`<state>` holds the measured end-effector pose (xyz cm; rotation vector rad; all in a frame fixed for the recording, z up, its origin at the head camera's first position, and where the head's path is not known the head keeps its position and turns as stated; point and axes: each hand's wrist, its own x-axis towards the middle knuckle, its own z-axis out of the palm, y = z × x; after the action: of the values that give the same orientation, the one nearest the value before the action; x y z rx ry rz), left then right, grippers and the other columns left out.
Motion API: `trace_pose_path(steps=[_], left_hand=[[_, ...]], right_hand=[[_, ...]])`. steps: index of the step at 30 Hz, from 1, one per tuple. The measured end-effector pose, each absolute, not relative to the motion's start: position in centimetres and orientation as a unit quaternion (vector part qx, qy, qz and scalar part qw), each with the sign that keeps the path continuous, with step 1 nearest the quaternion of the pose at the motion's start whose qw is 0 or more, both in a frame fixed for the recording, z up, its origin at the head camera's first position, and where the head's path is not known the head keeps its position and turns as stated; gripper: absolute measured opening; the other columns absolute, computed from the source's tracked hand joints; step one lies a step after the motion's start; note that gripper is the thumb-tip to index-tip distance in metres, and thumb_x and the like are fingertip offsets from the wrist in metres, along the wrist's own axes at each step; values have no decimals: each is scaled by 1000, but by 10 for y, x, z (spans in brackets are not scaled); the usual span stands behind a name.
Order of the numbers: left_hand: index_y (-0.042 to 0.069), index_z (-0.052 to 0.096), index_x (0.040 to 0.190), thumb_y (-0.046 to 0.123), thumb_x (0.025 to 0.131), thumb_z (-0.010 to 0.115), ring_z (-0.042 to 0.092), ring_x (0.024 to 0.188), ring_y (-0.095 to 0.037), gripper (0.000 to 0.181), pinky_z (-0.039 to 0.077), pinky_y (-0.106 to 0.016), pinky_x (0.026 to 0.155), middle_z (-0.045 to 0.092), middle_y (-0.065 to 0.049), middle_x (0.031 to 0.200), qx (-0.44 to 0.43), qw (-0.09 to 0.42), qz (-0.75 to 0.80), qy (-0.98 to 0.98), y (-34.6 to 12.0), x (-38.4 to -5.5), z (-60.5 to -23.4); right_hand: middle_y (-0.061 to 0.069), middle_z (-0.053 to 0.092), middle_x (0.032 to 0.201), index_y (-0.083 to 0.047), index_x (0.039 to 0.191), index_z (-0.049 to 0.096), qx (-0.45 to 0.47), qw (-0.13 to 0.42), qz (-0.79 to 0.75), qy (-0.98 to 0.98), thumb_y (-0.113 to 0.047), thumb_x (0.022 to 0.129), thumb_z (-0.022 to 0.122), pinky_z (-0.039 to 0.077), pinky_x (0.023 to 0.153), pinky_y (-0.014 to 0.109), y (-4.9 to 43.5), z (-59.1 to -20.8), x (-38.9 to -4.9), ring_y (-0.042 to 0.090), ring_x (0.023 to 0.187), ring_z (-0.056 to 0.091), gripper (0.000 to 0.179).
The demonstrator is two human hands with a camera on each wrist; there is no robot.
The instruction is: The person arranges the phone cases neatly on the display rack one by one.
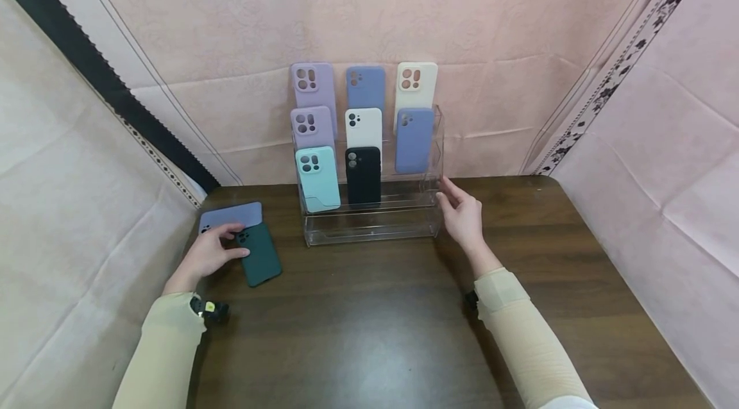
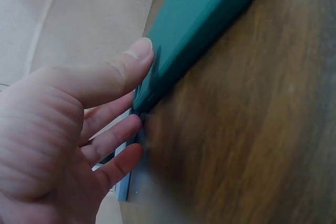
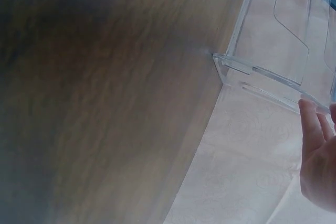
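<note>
Near the left end of the table, my left hand (image 1: 210, 252) pinches the upper end of a dark green phone case (image 1: 261, 260) between thumb and fingers. The left wrist view shows the thumb (image 2: 139, 51) against the case's edge. Beside and partly behind that hand lies a blue phone case (image 1: 237, 214). My right hand (image 1: 464, 217) holds the right side panel of a clear tiered stand (image 1: 369, 229), thumb and forefinger at its edge. On the stand's lowest filled tier are a turquoise case (image 1: 319, 184) and a black case (image 1: 364, 181).
Higher tiers carry a lilac case (image 1: 312, 125), a white case (image 1: 362, 124), a blue case (image 1: 414, 143), another lilac case (image 1: 316, 82), another blue case (image 1: 366, 85) and a cream case (image 1: 417, 85). Pale cloth (image 1: 491, 43) hangs behind the brown table (image 1: 358, 319) and at both sides.
</note>
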<state>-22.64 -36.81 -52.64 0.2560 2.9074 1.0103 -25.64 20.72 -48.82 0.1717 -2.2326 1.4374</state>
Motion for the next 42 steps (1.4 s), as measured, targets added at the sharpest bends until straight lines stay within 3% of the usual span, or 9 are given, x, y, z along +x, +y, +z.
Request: trace_pose_path(steps=[17,31,37,42], left_hand=[[-3,55,152,19,92,88,54,132,-51,72,43,-67,111,53,-32,150,102,44,286,952,-361,-230,-526],[-6,52,150,13,87,91,51,130,-53,77,39,-72,109,56,-36,139,108,56,267,956,-351,-236,-523],[-12,49,148,14,87,91,41,137,-57,79,35,-72,113,46,-39,147,98,85,297,946,-355,-232,-525],[-7,43,152,19,87,92,45,135,-54,85,40,-70,110,46,-36,147,75,92,362,925,-362,-225,-528]], right_hand=[[15,74,131,-4,145,66,66,246,523,-814,-2,103,71,54,91,13,206,-487,-254,33,117,73,43],[16,73,131,-4,145,66,66,246,532,-807,-1,102,72,54,89,11,207,-487,-254,33,117,73,43],[17,73,130,-2,143,66,69,247,534,-806,0,102,72,54,90,13,206,-487,-255,34,117,73,42],[17,73,131,-1,143,66,72,249,532,-806,0,102,72,55,91,15,206,-487,-255,36,116,73,42]])
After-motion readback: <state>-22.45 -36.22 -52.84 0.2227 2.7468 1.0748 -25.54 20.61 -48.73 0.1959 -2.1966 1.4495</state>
